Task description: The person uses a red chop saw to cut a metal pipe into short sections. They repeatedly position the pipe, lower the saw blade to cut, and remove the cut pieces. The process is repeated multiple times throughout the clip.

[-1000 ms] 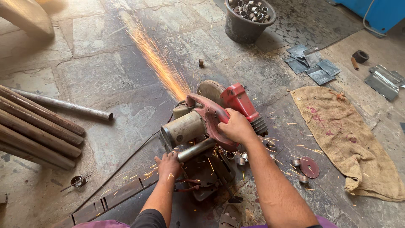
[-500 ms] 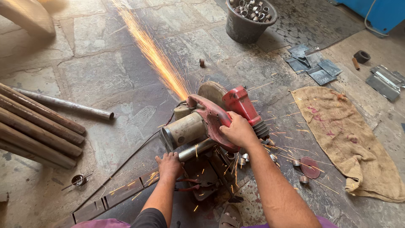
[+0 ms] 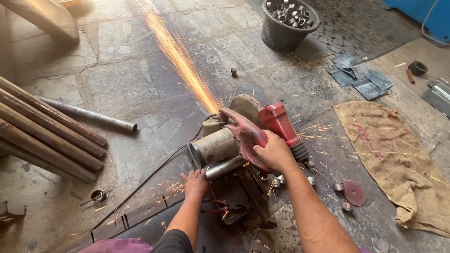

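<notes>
Since half a second before, little had shifted: both hands stayed in place and the spark stream [image 3: 180, 61] kept flying to the far left. Nearest, the left hand [image 3: 196, 184] was closed around the end of a grey metal pipe [image 3: 225, 167] lying under the saw. Just beyond, the right hand [image 3: 274, 153] gripped the red chop saw [image 3: 262, 129] by its handle, fingers wrapped tight. Rusty pipes [image 3: 47, 136] lay at left, a burlap sack [image 3: 398, 159] at right. Farthest stood a black bucket of metal rings [image 3: 289, 21].
</notes>
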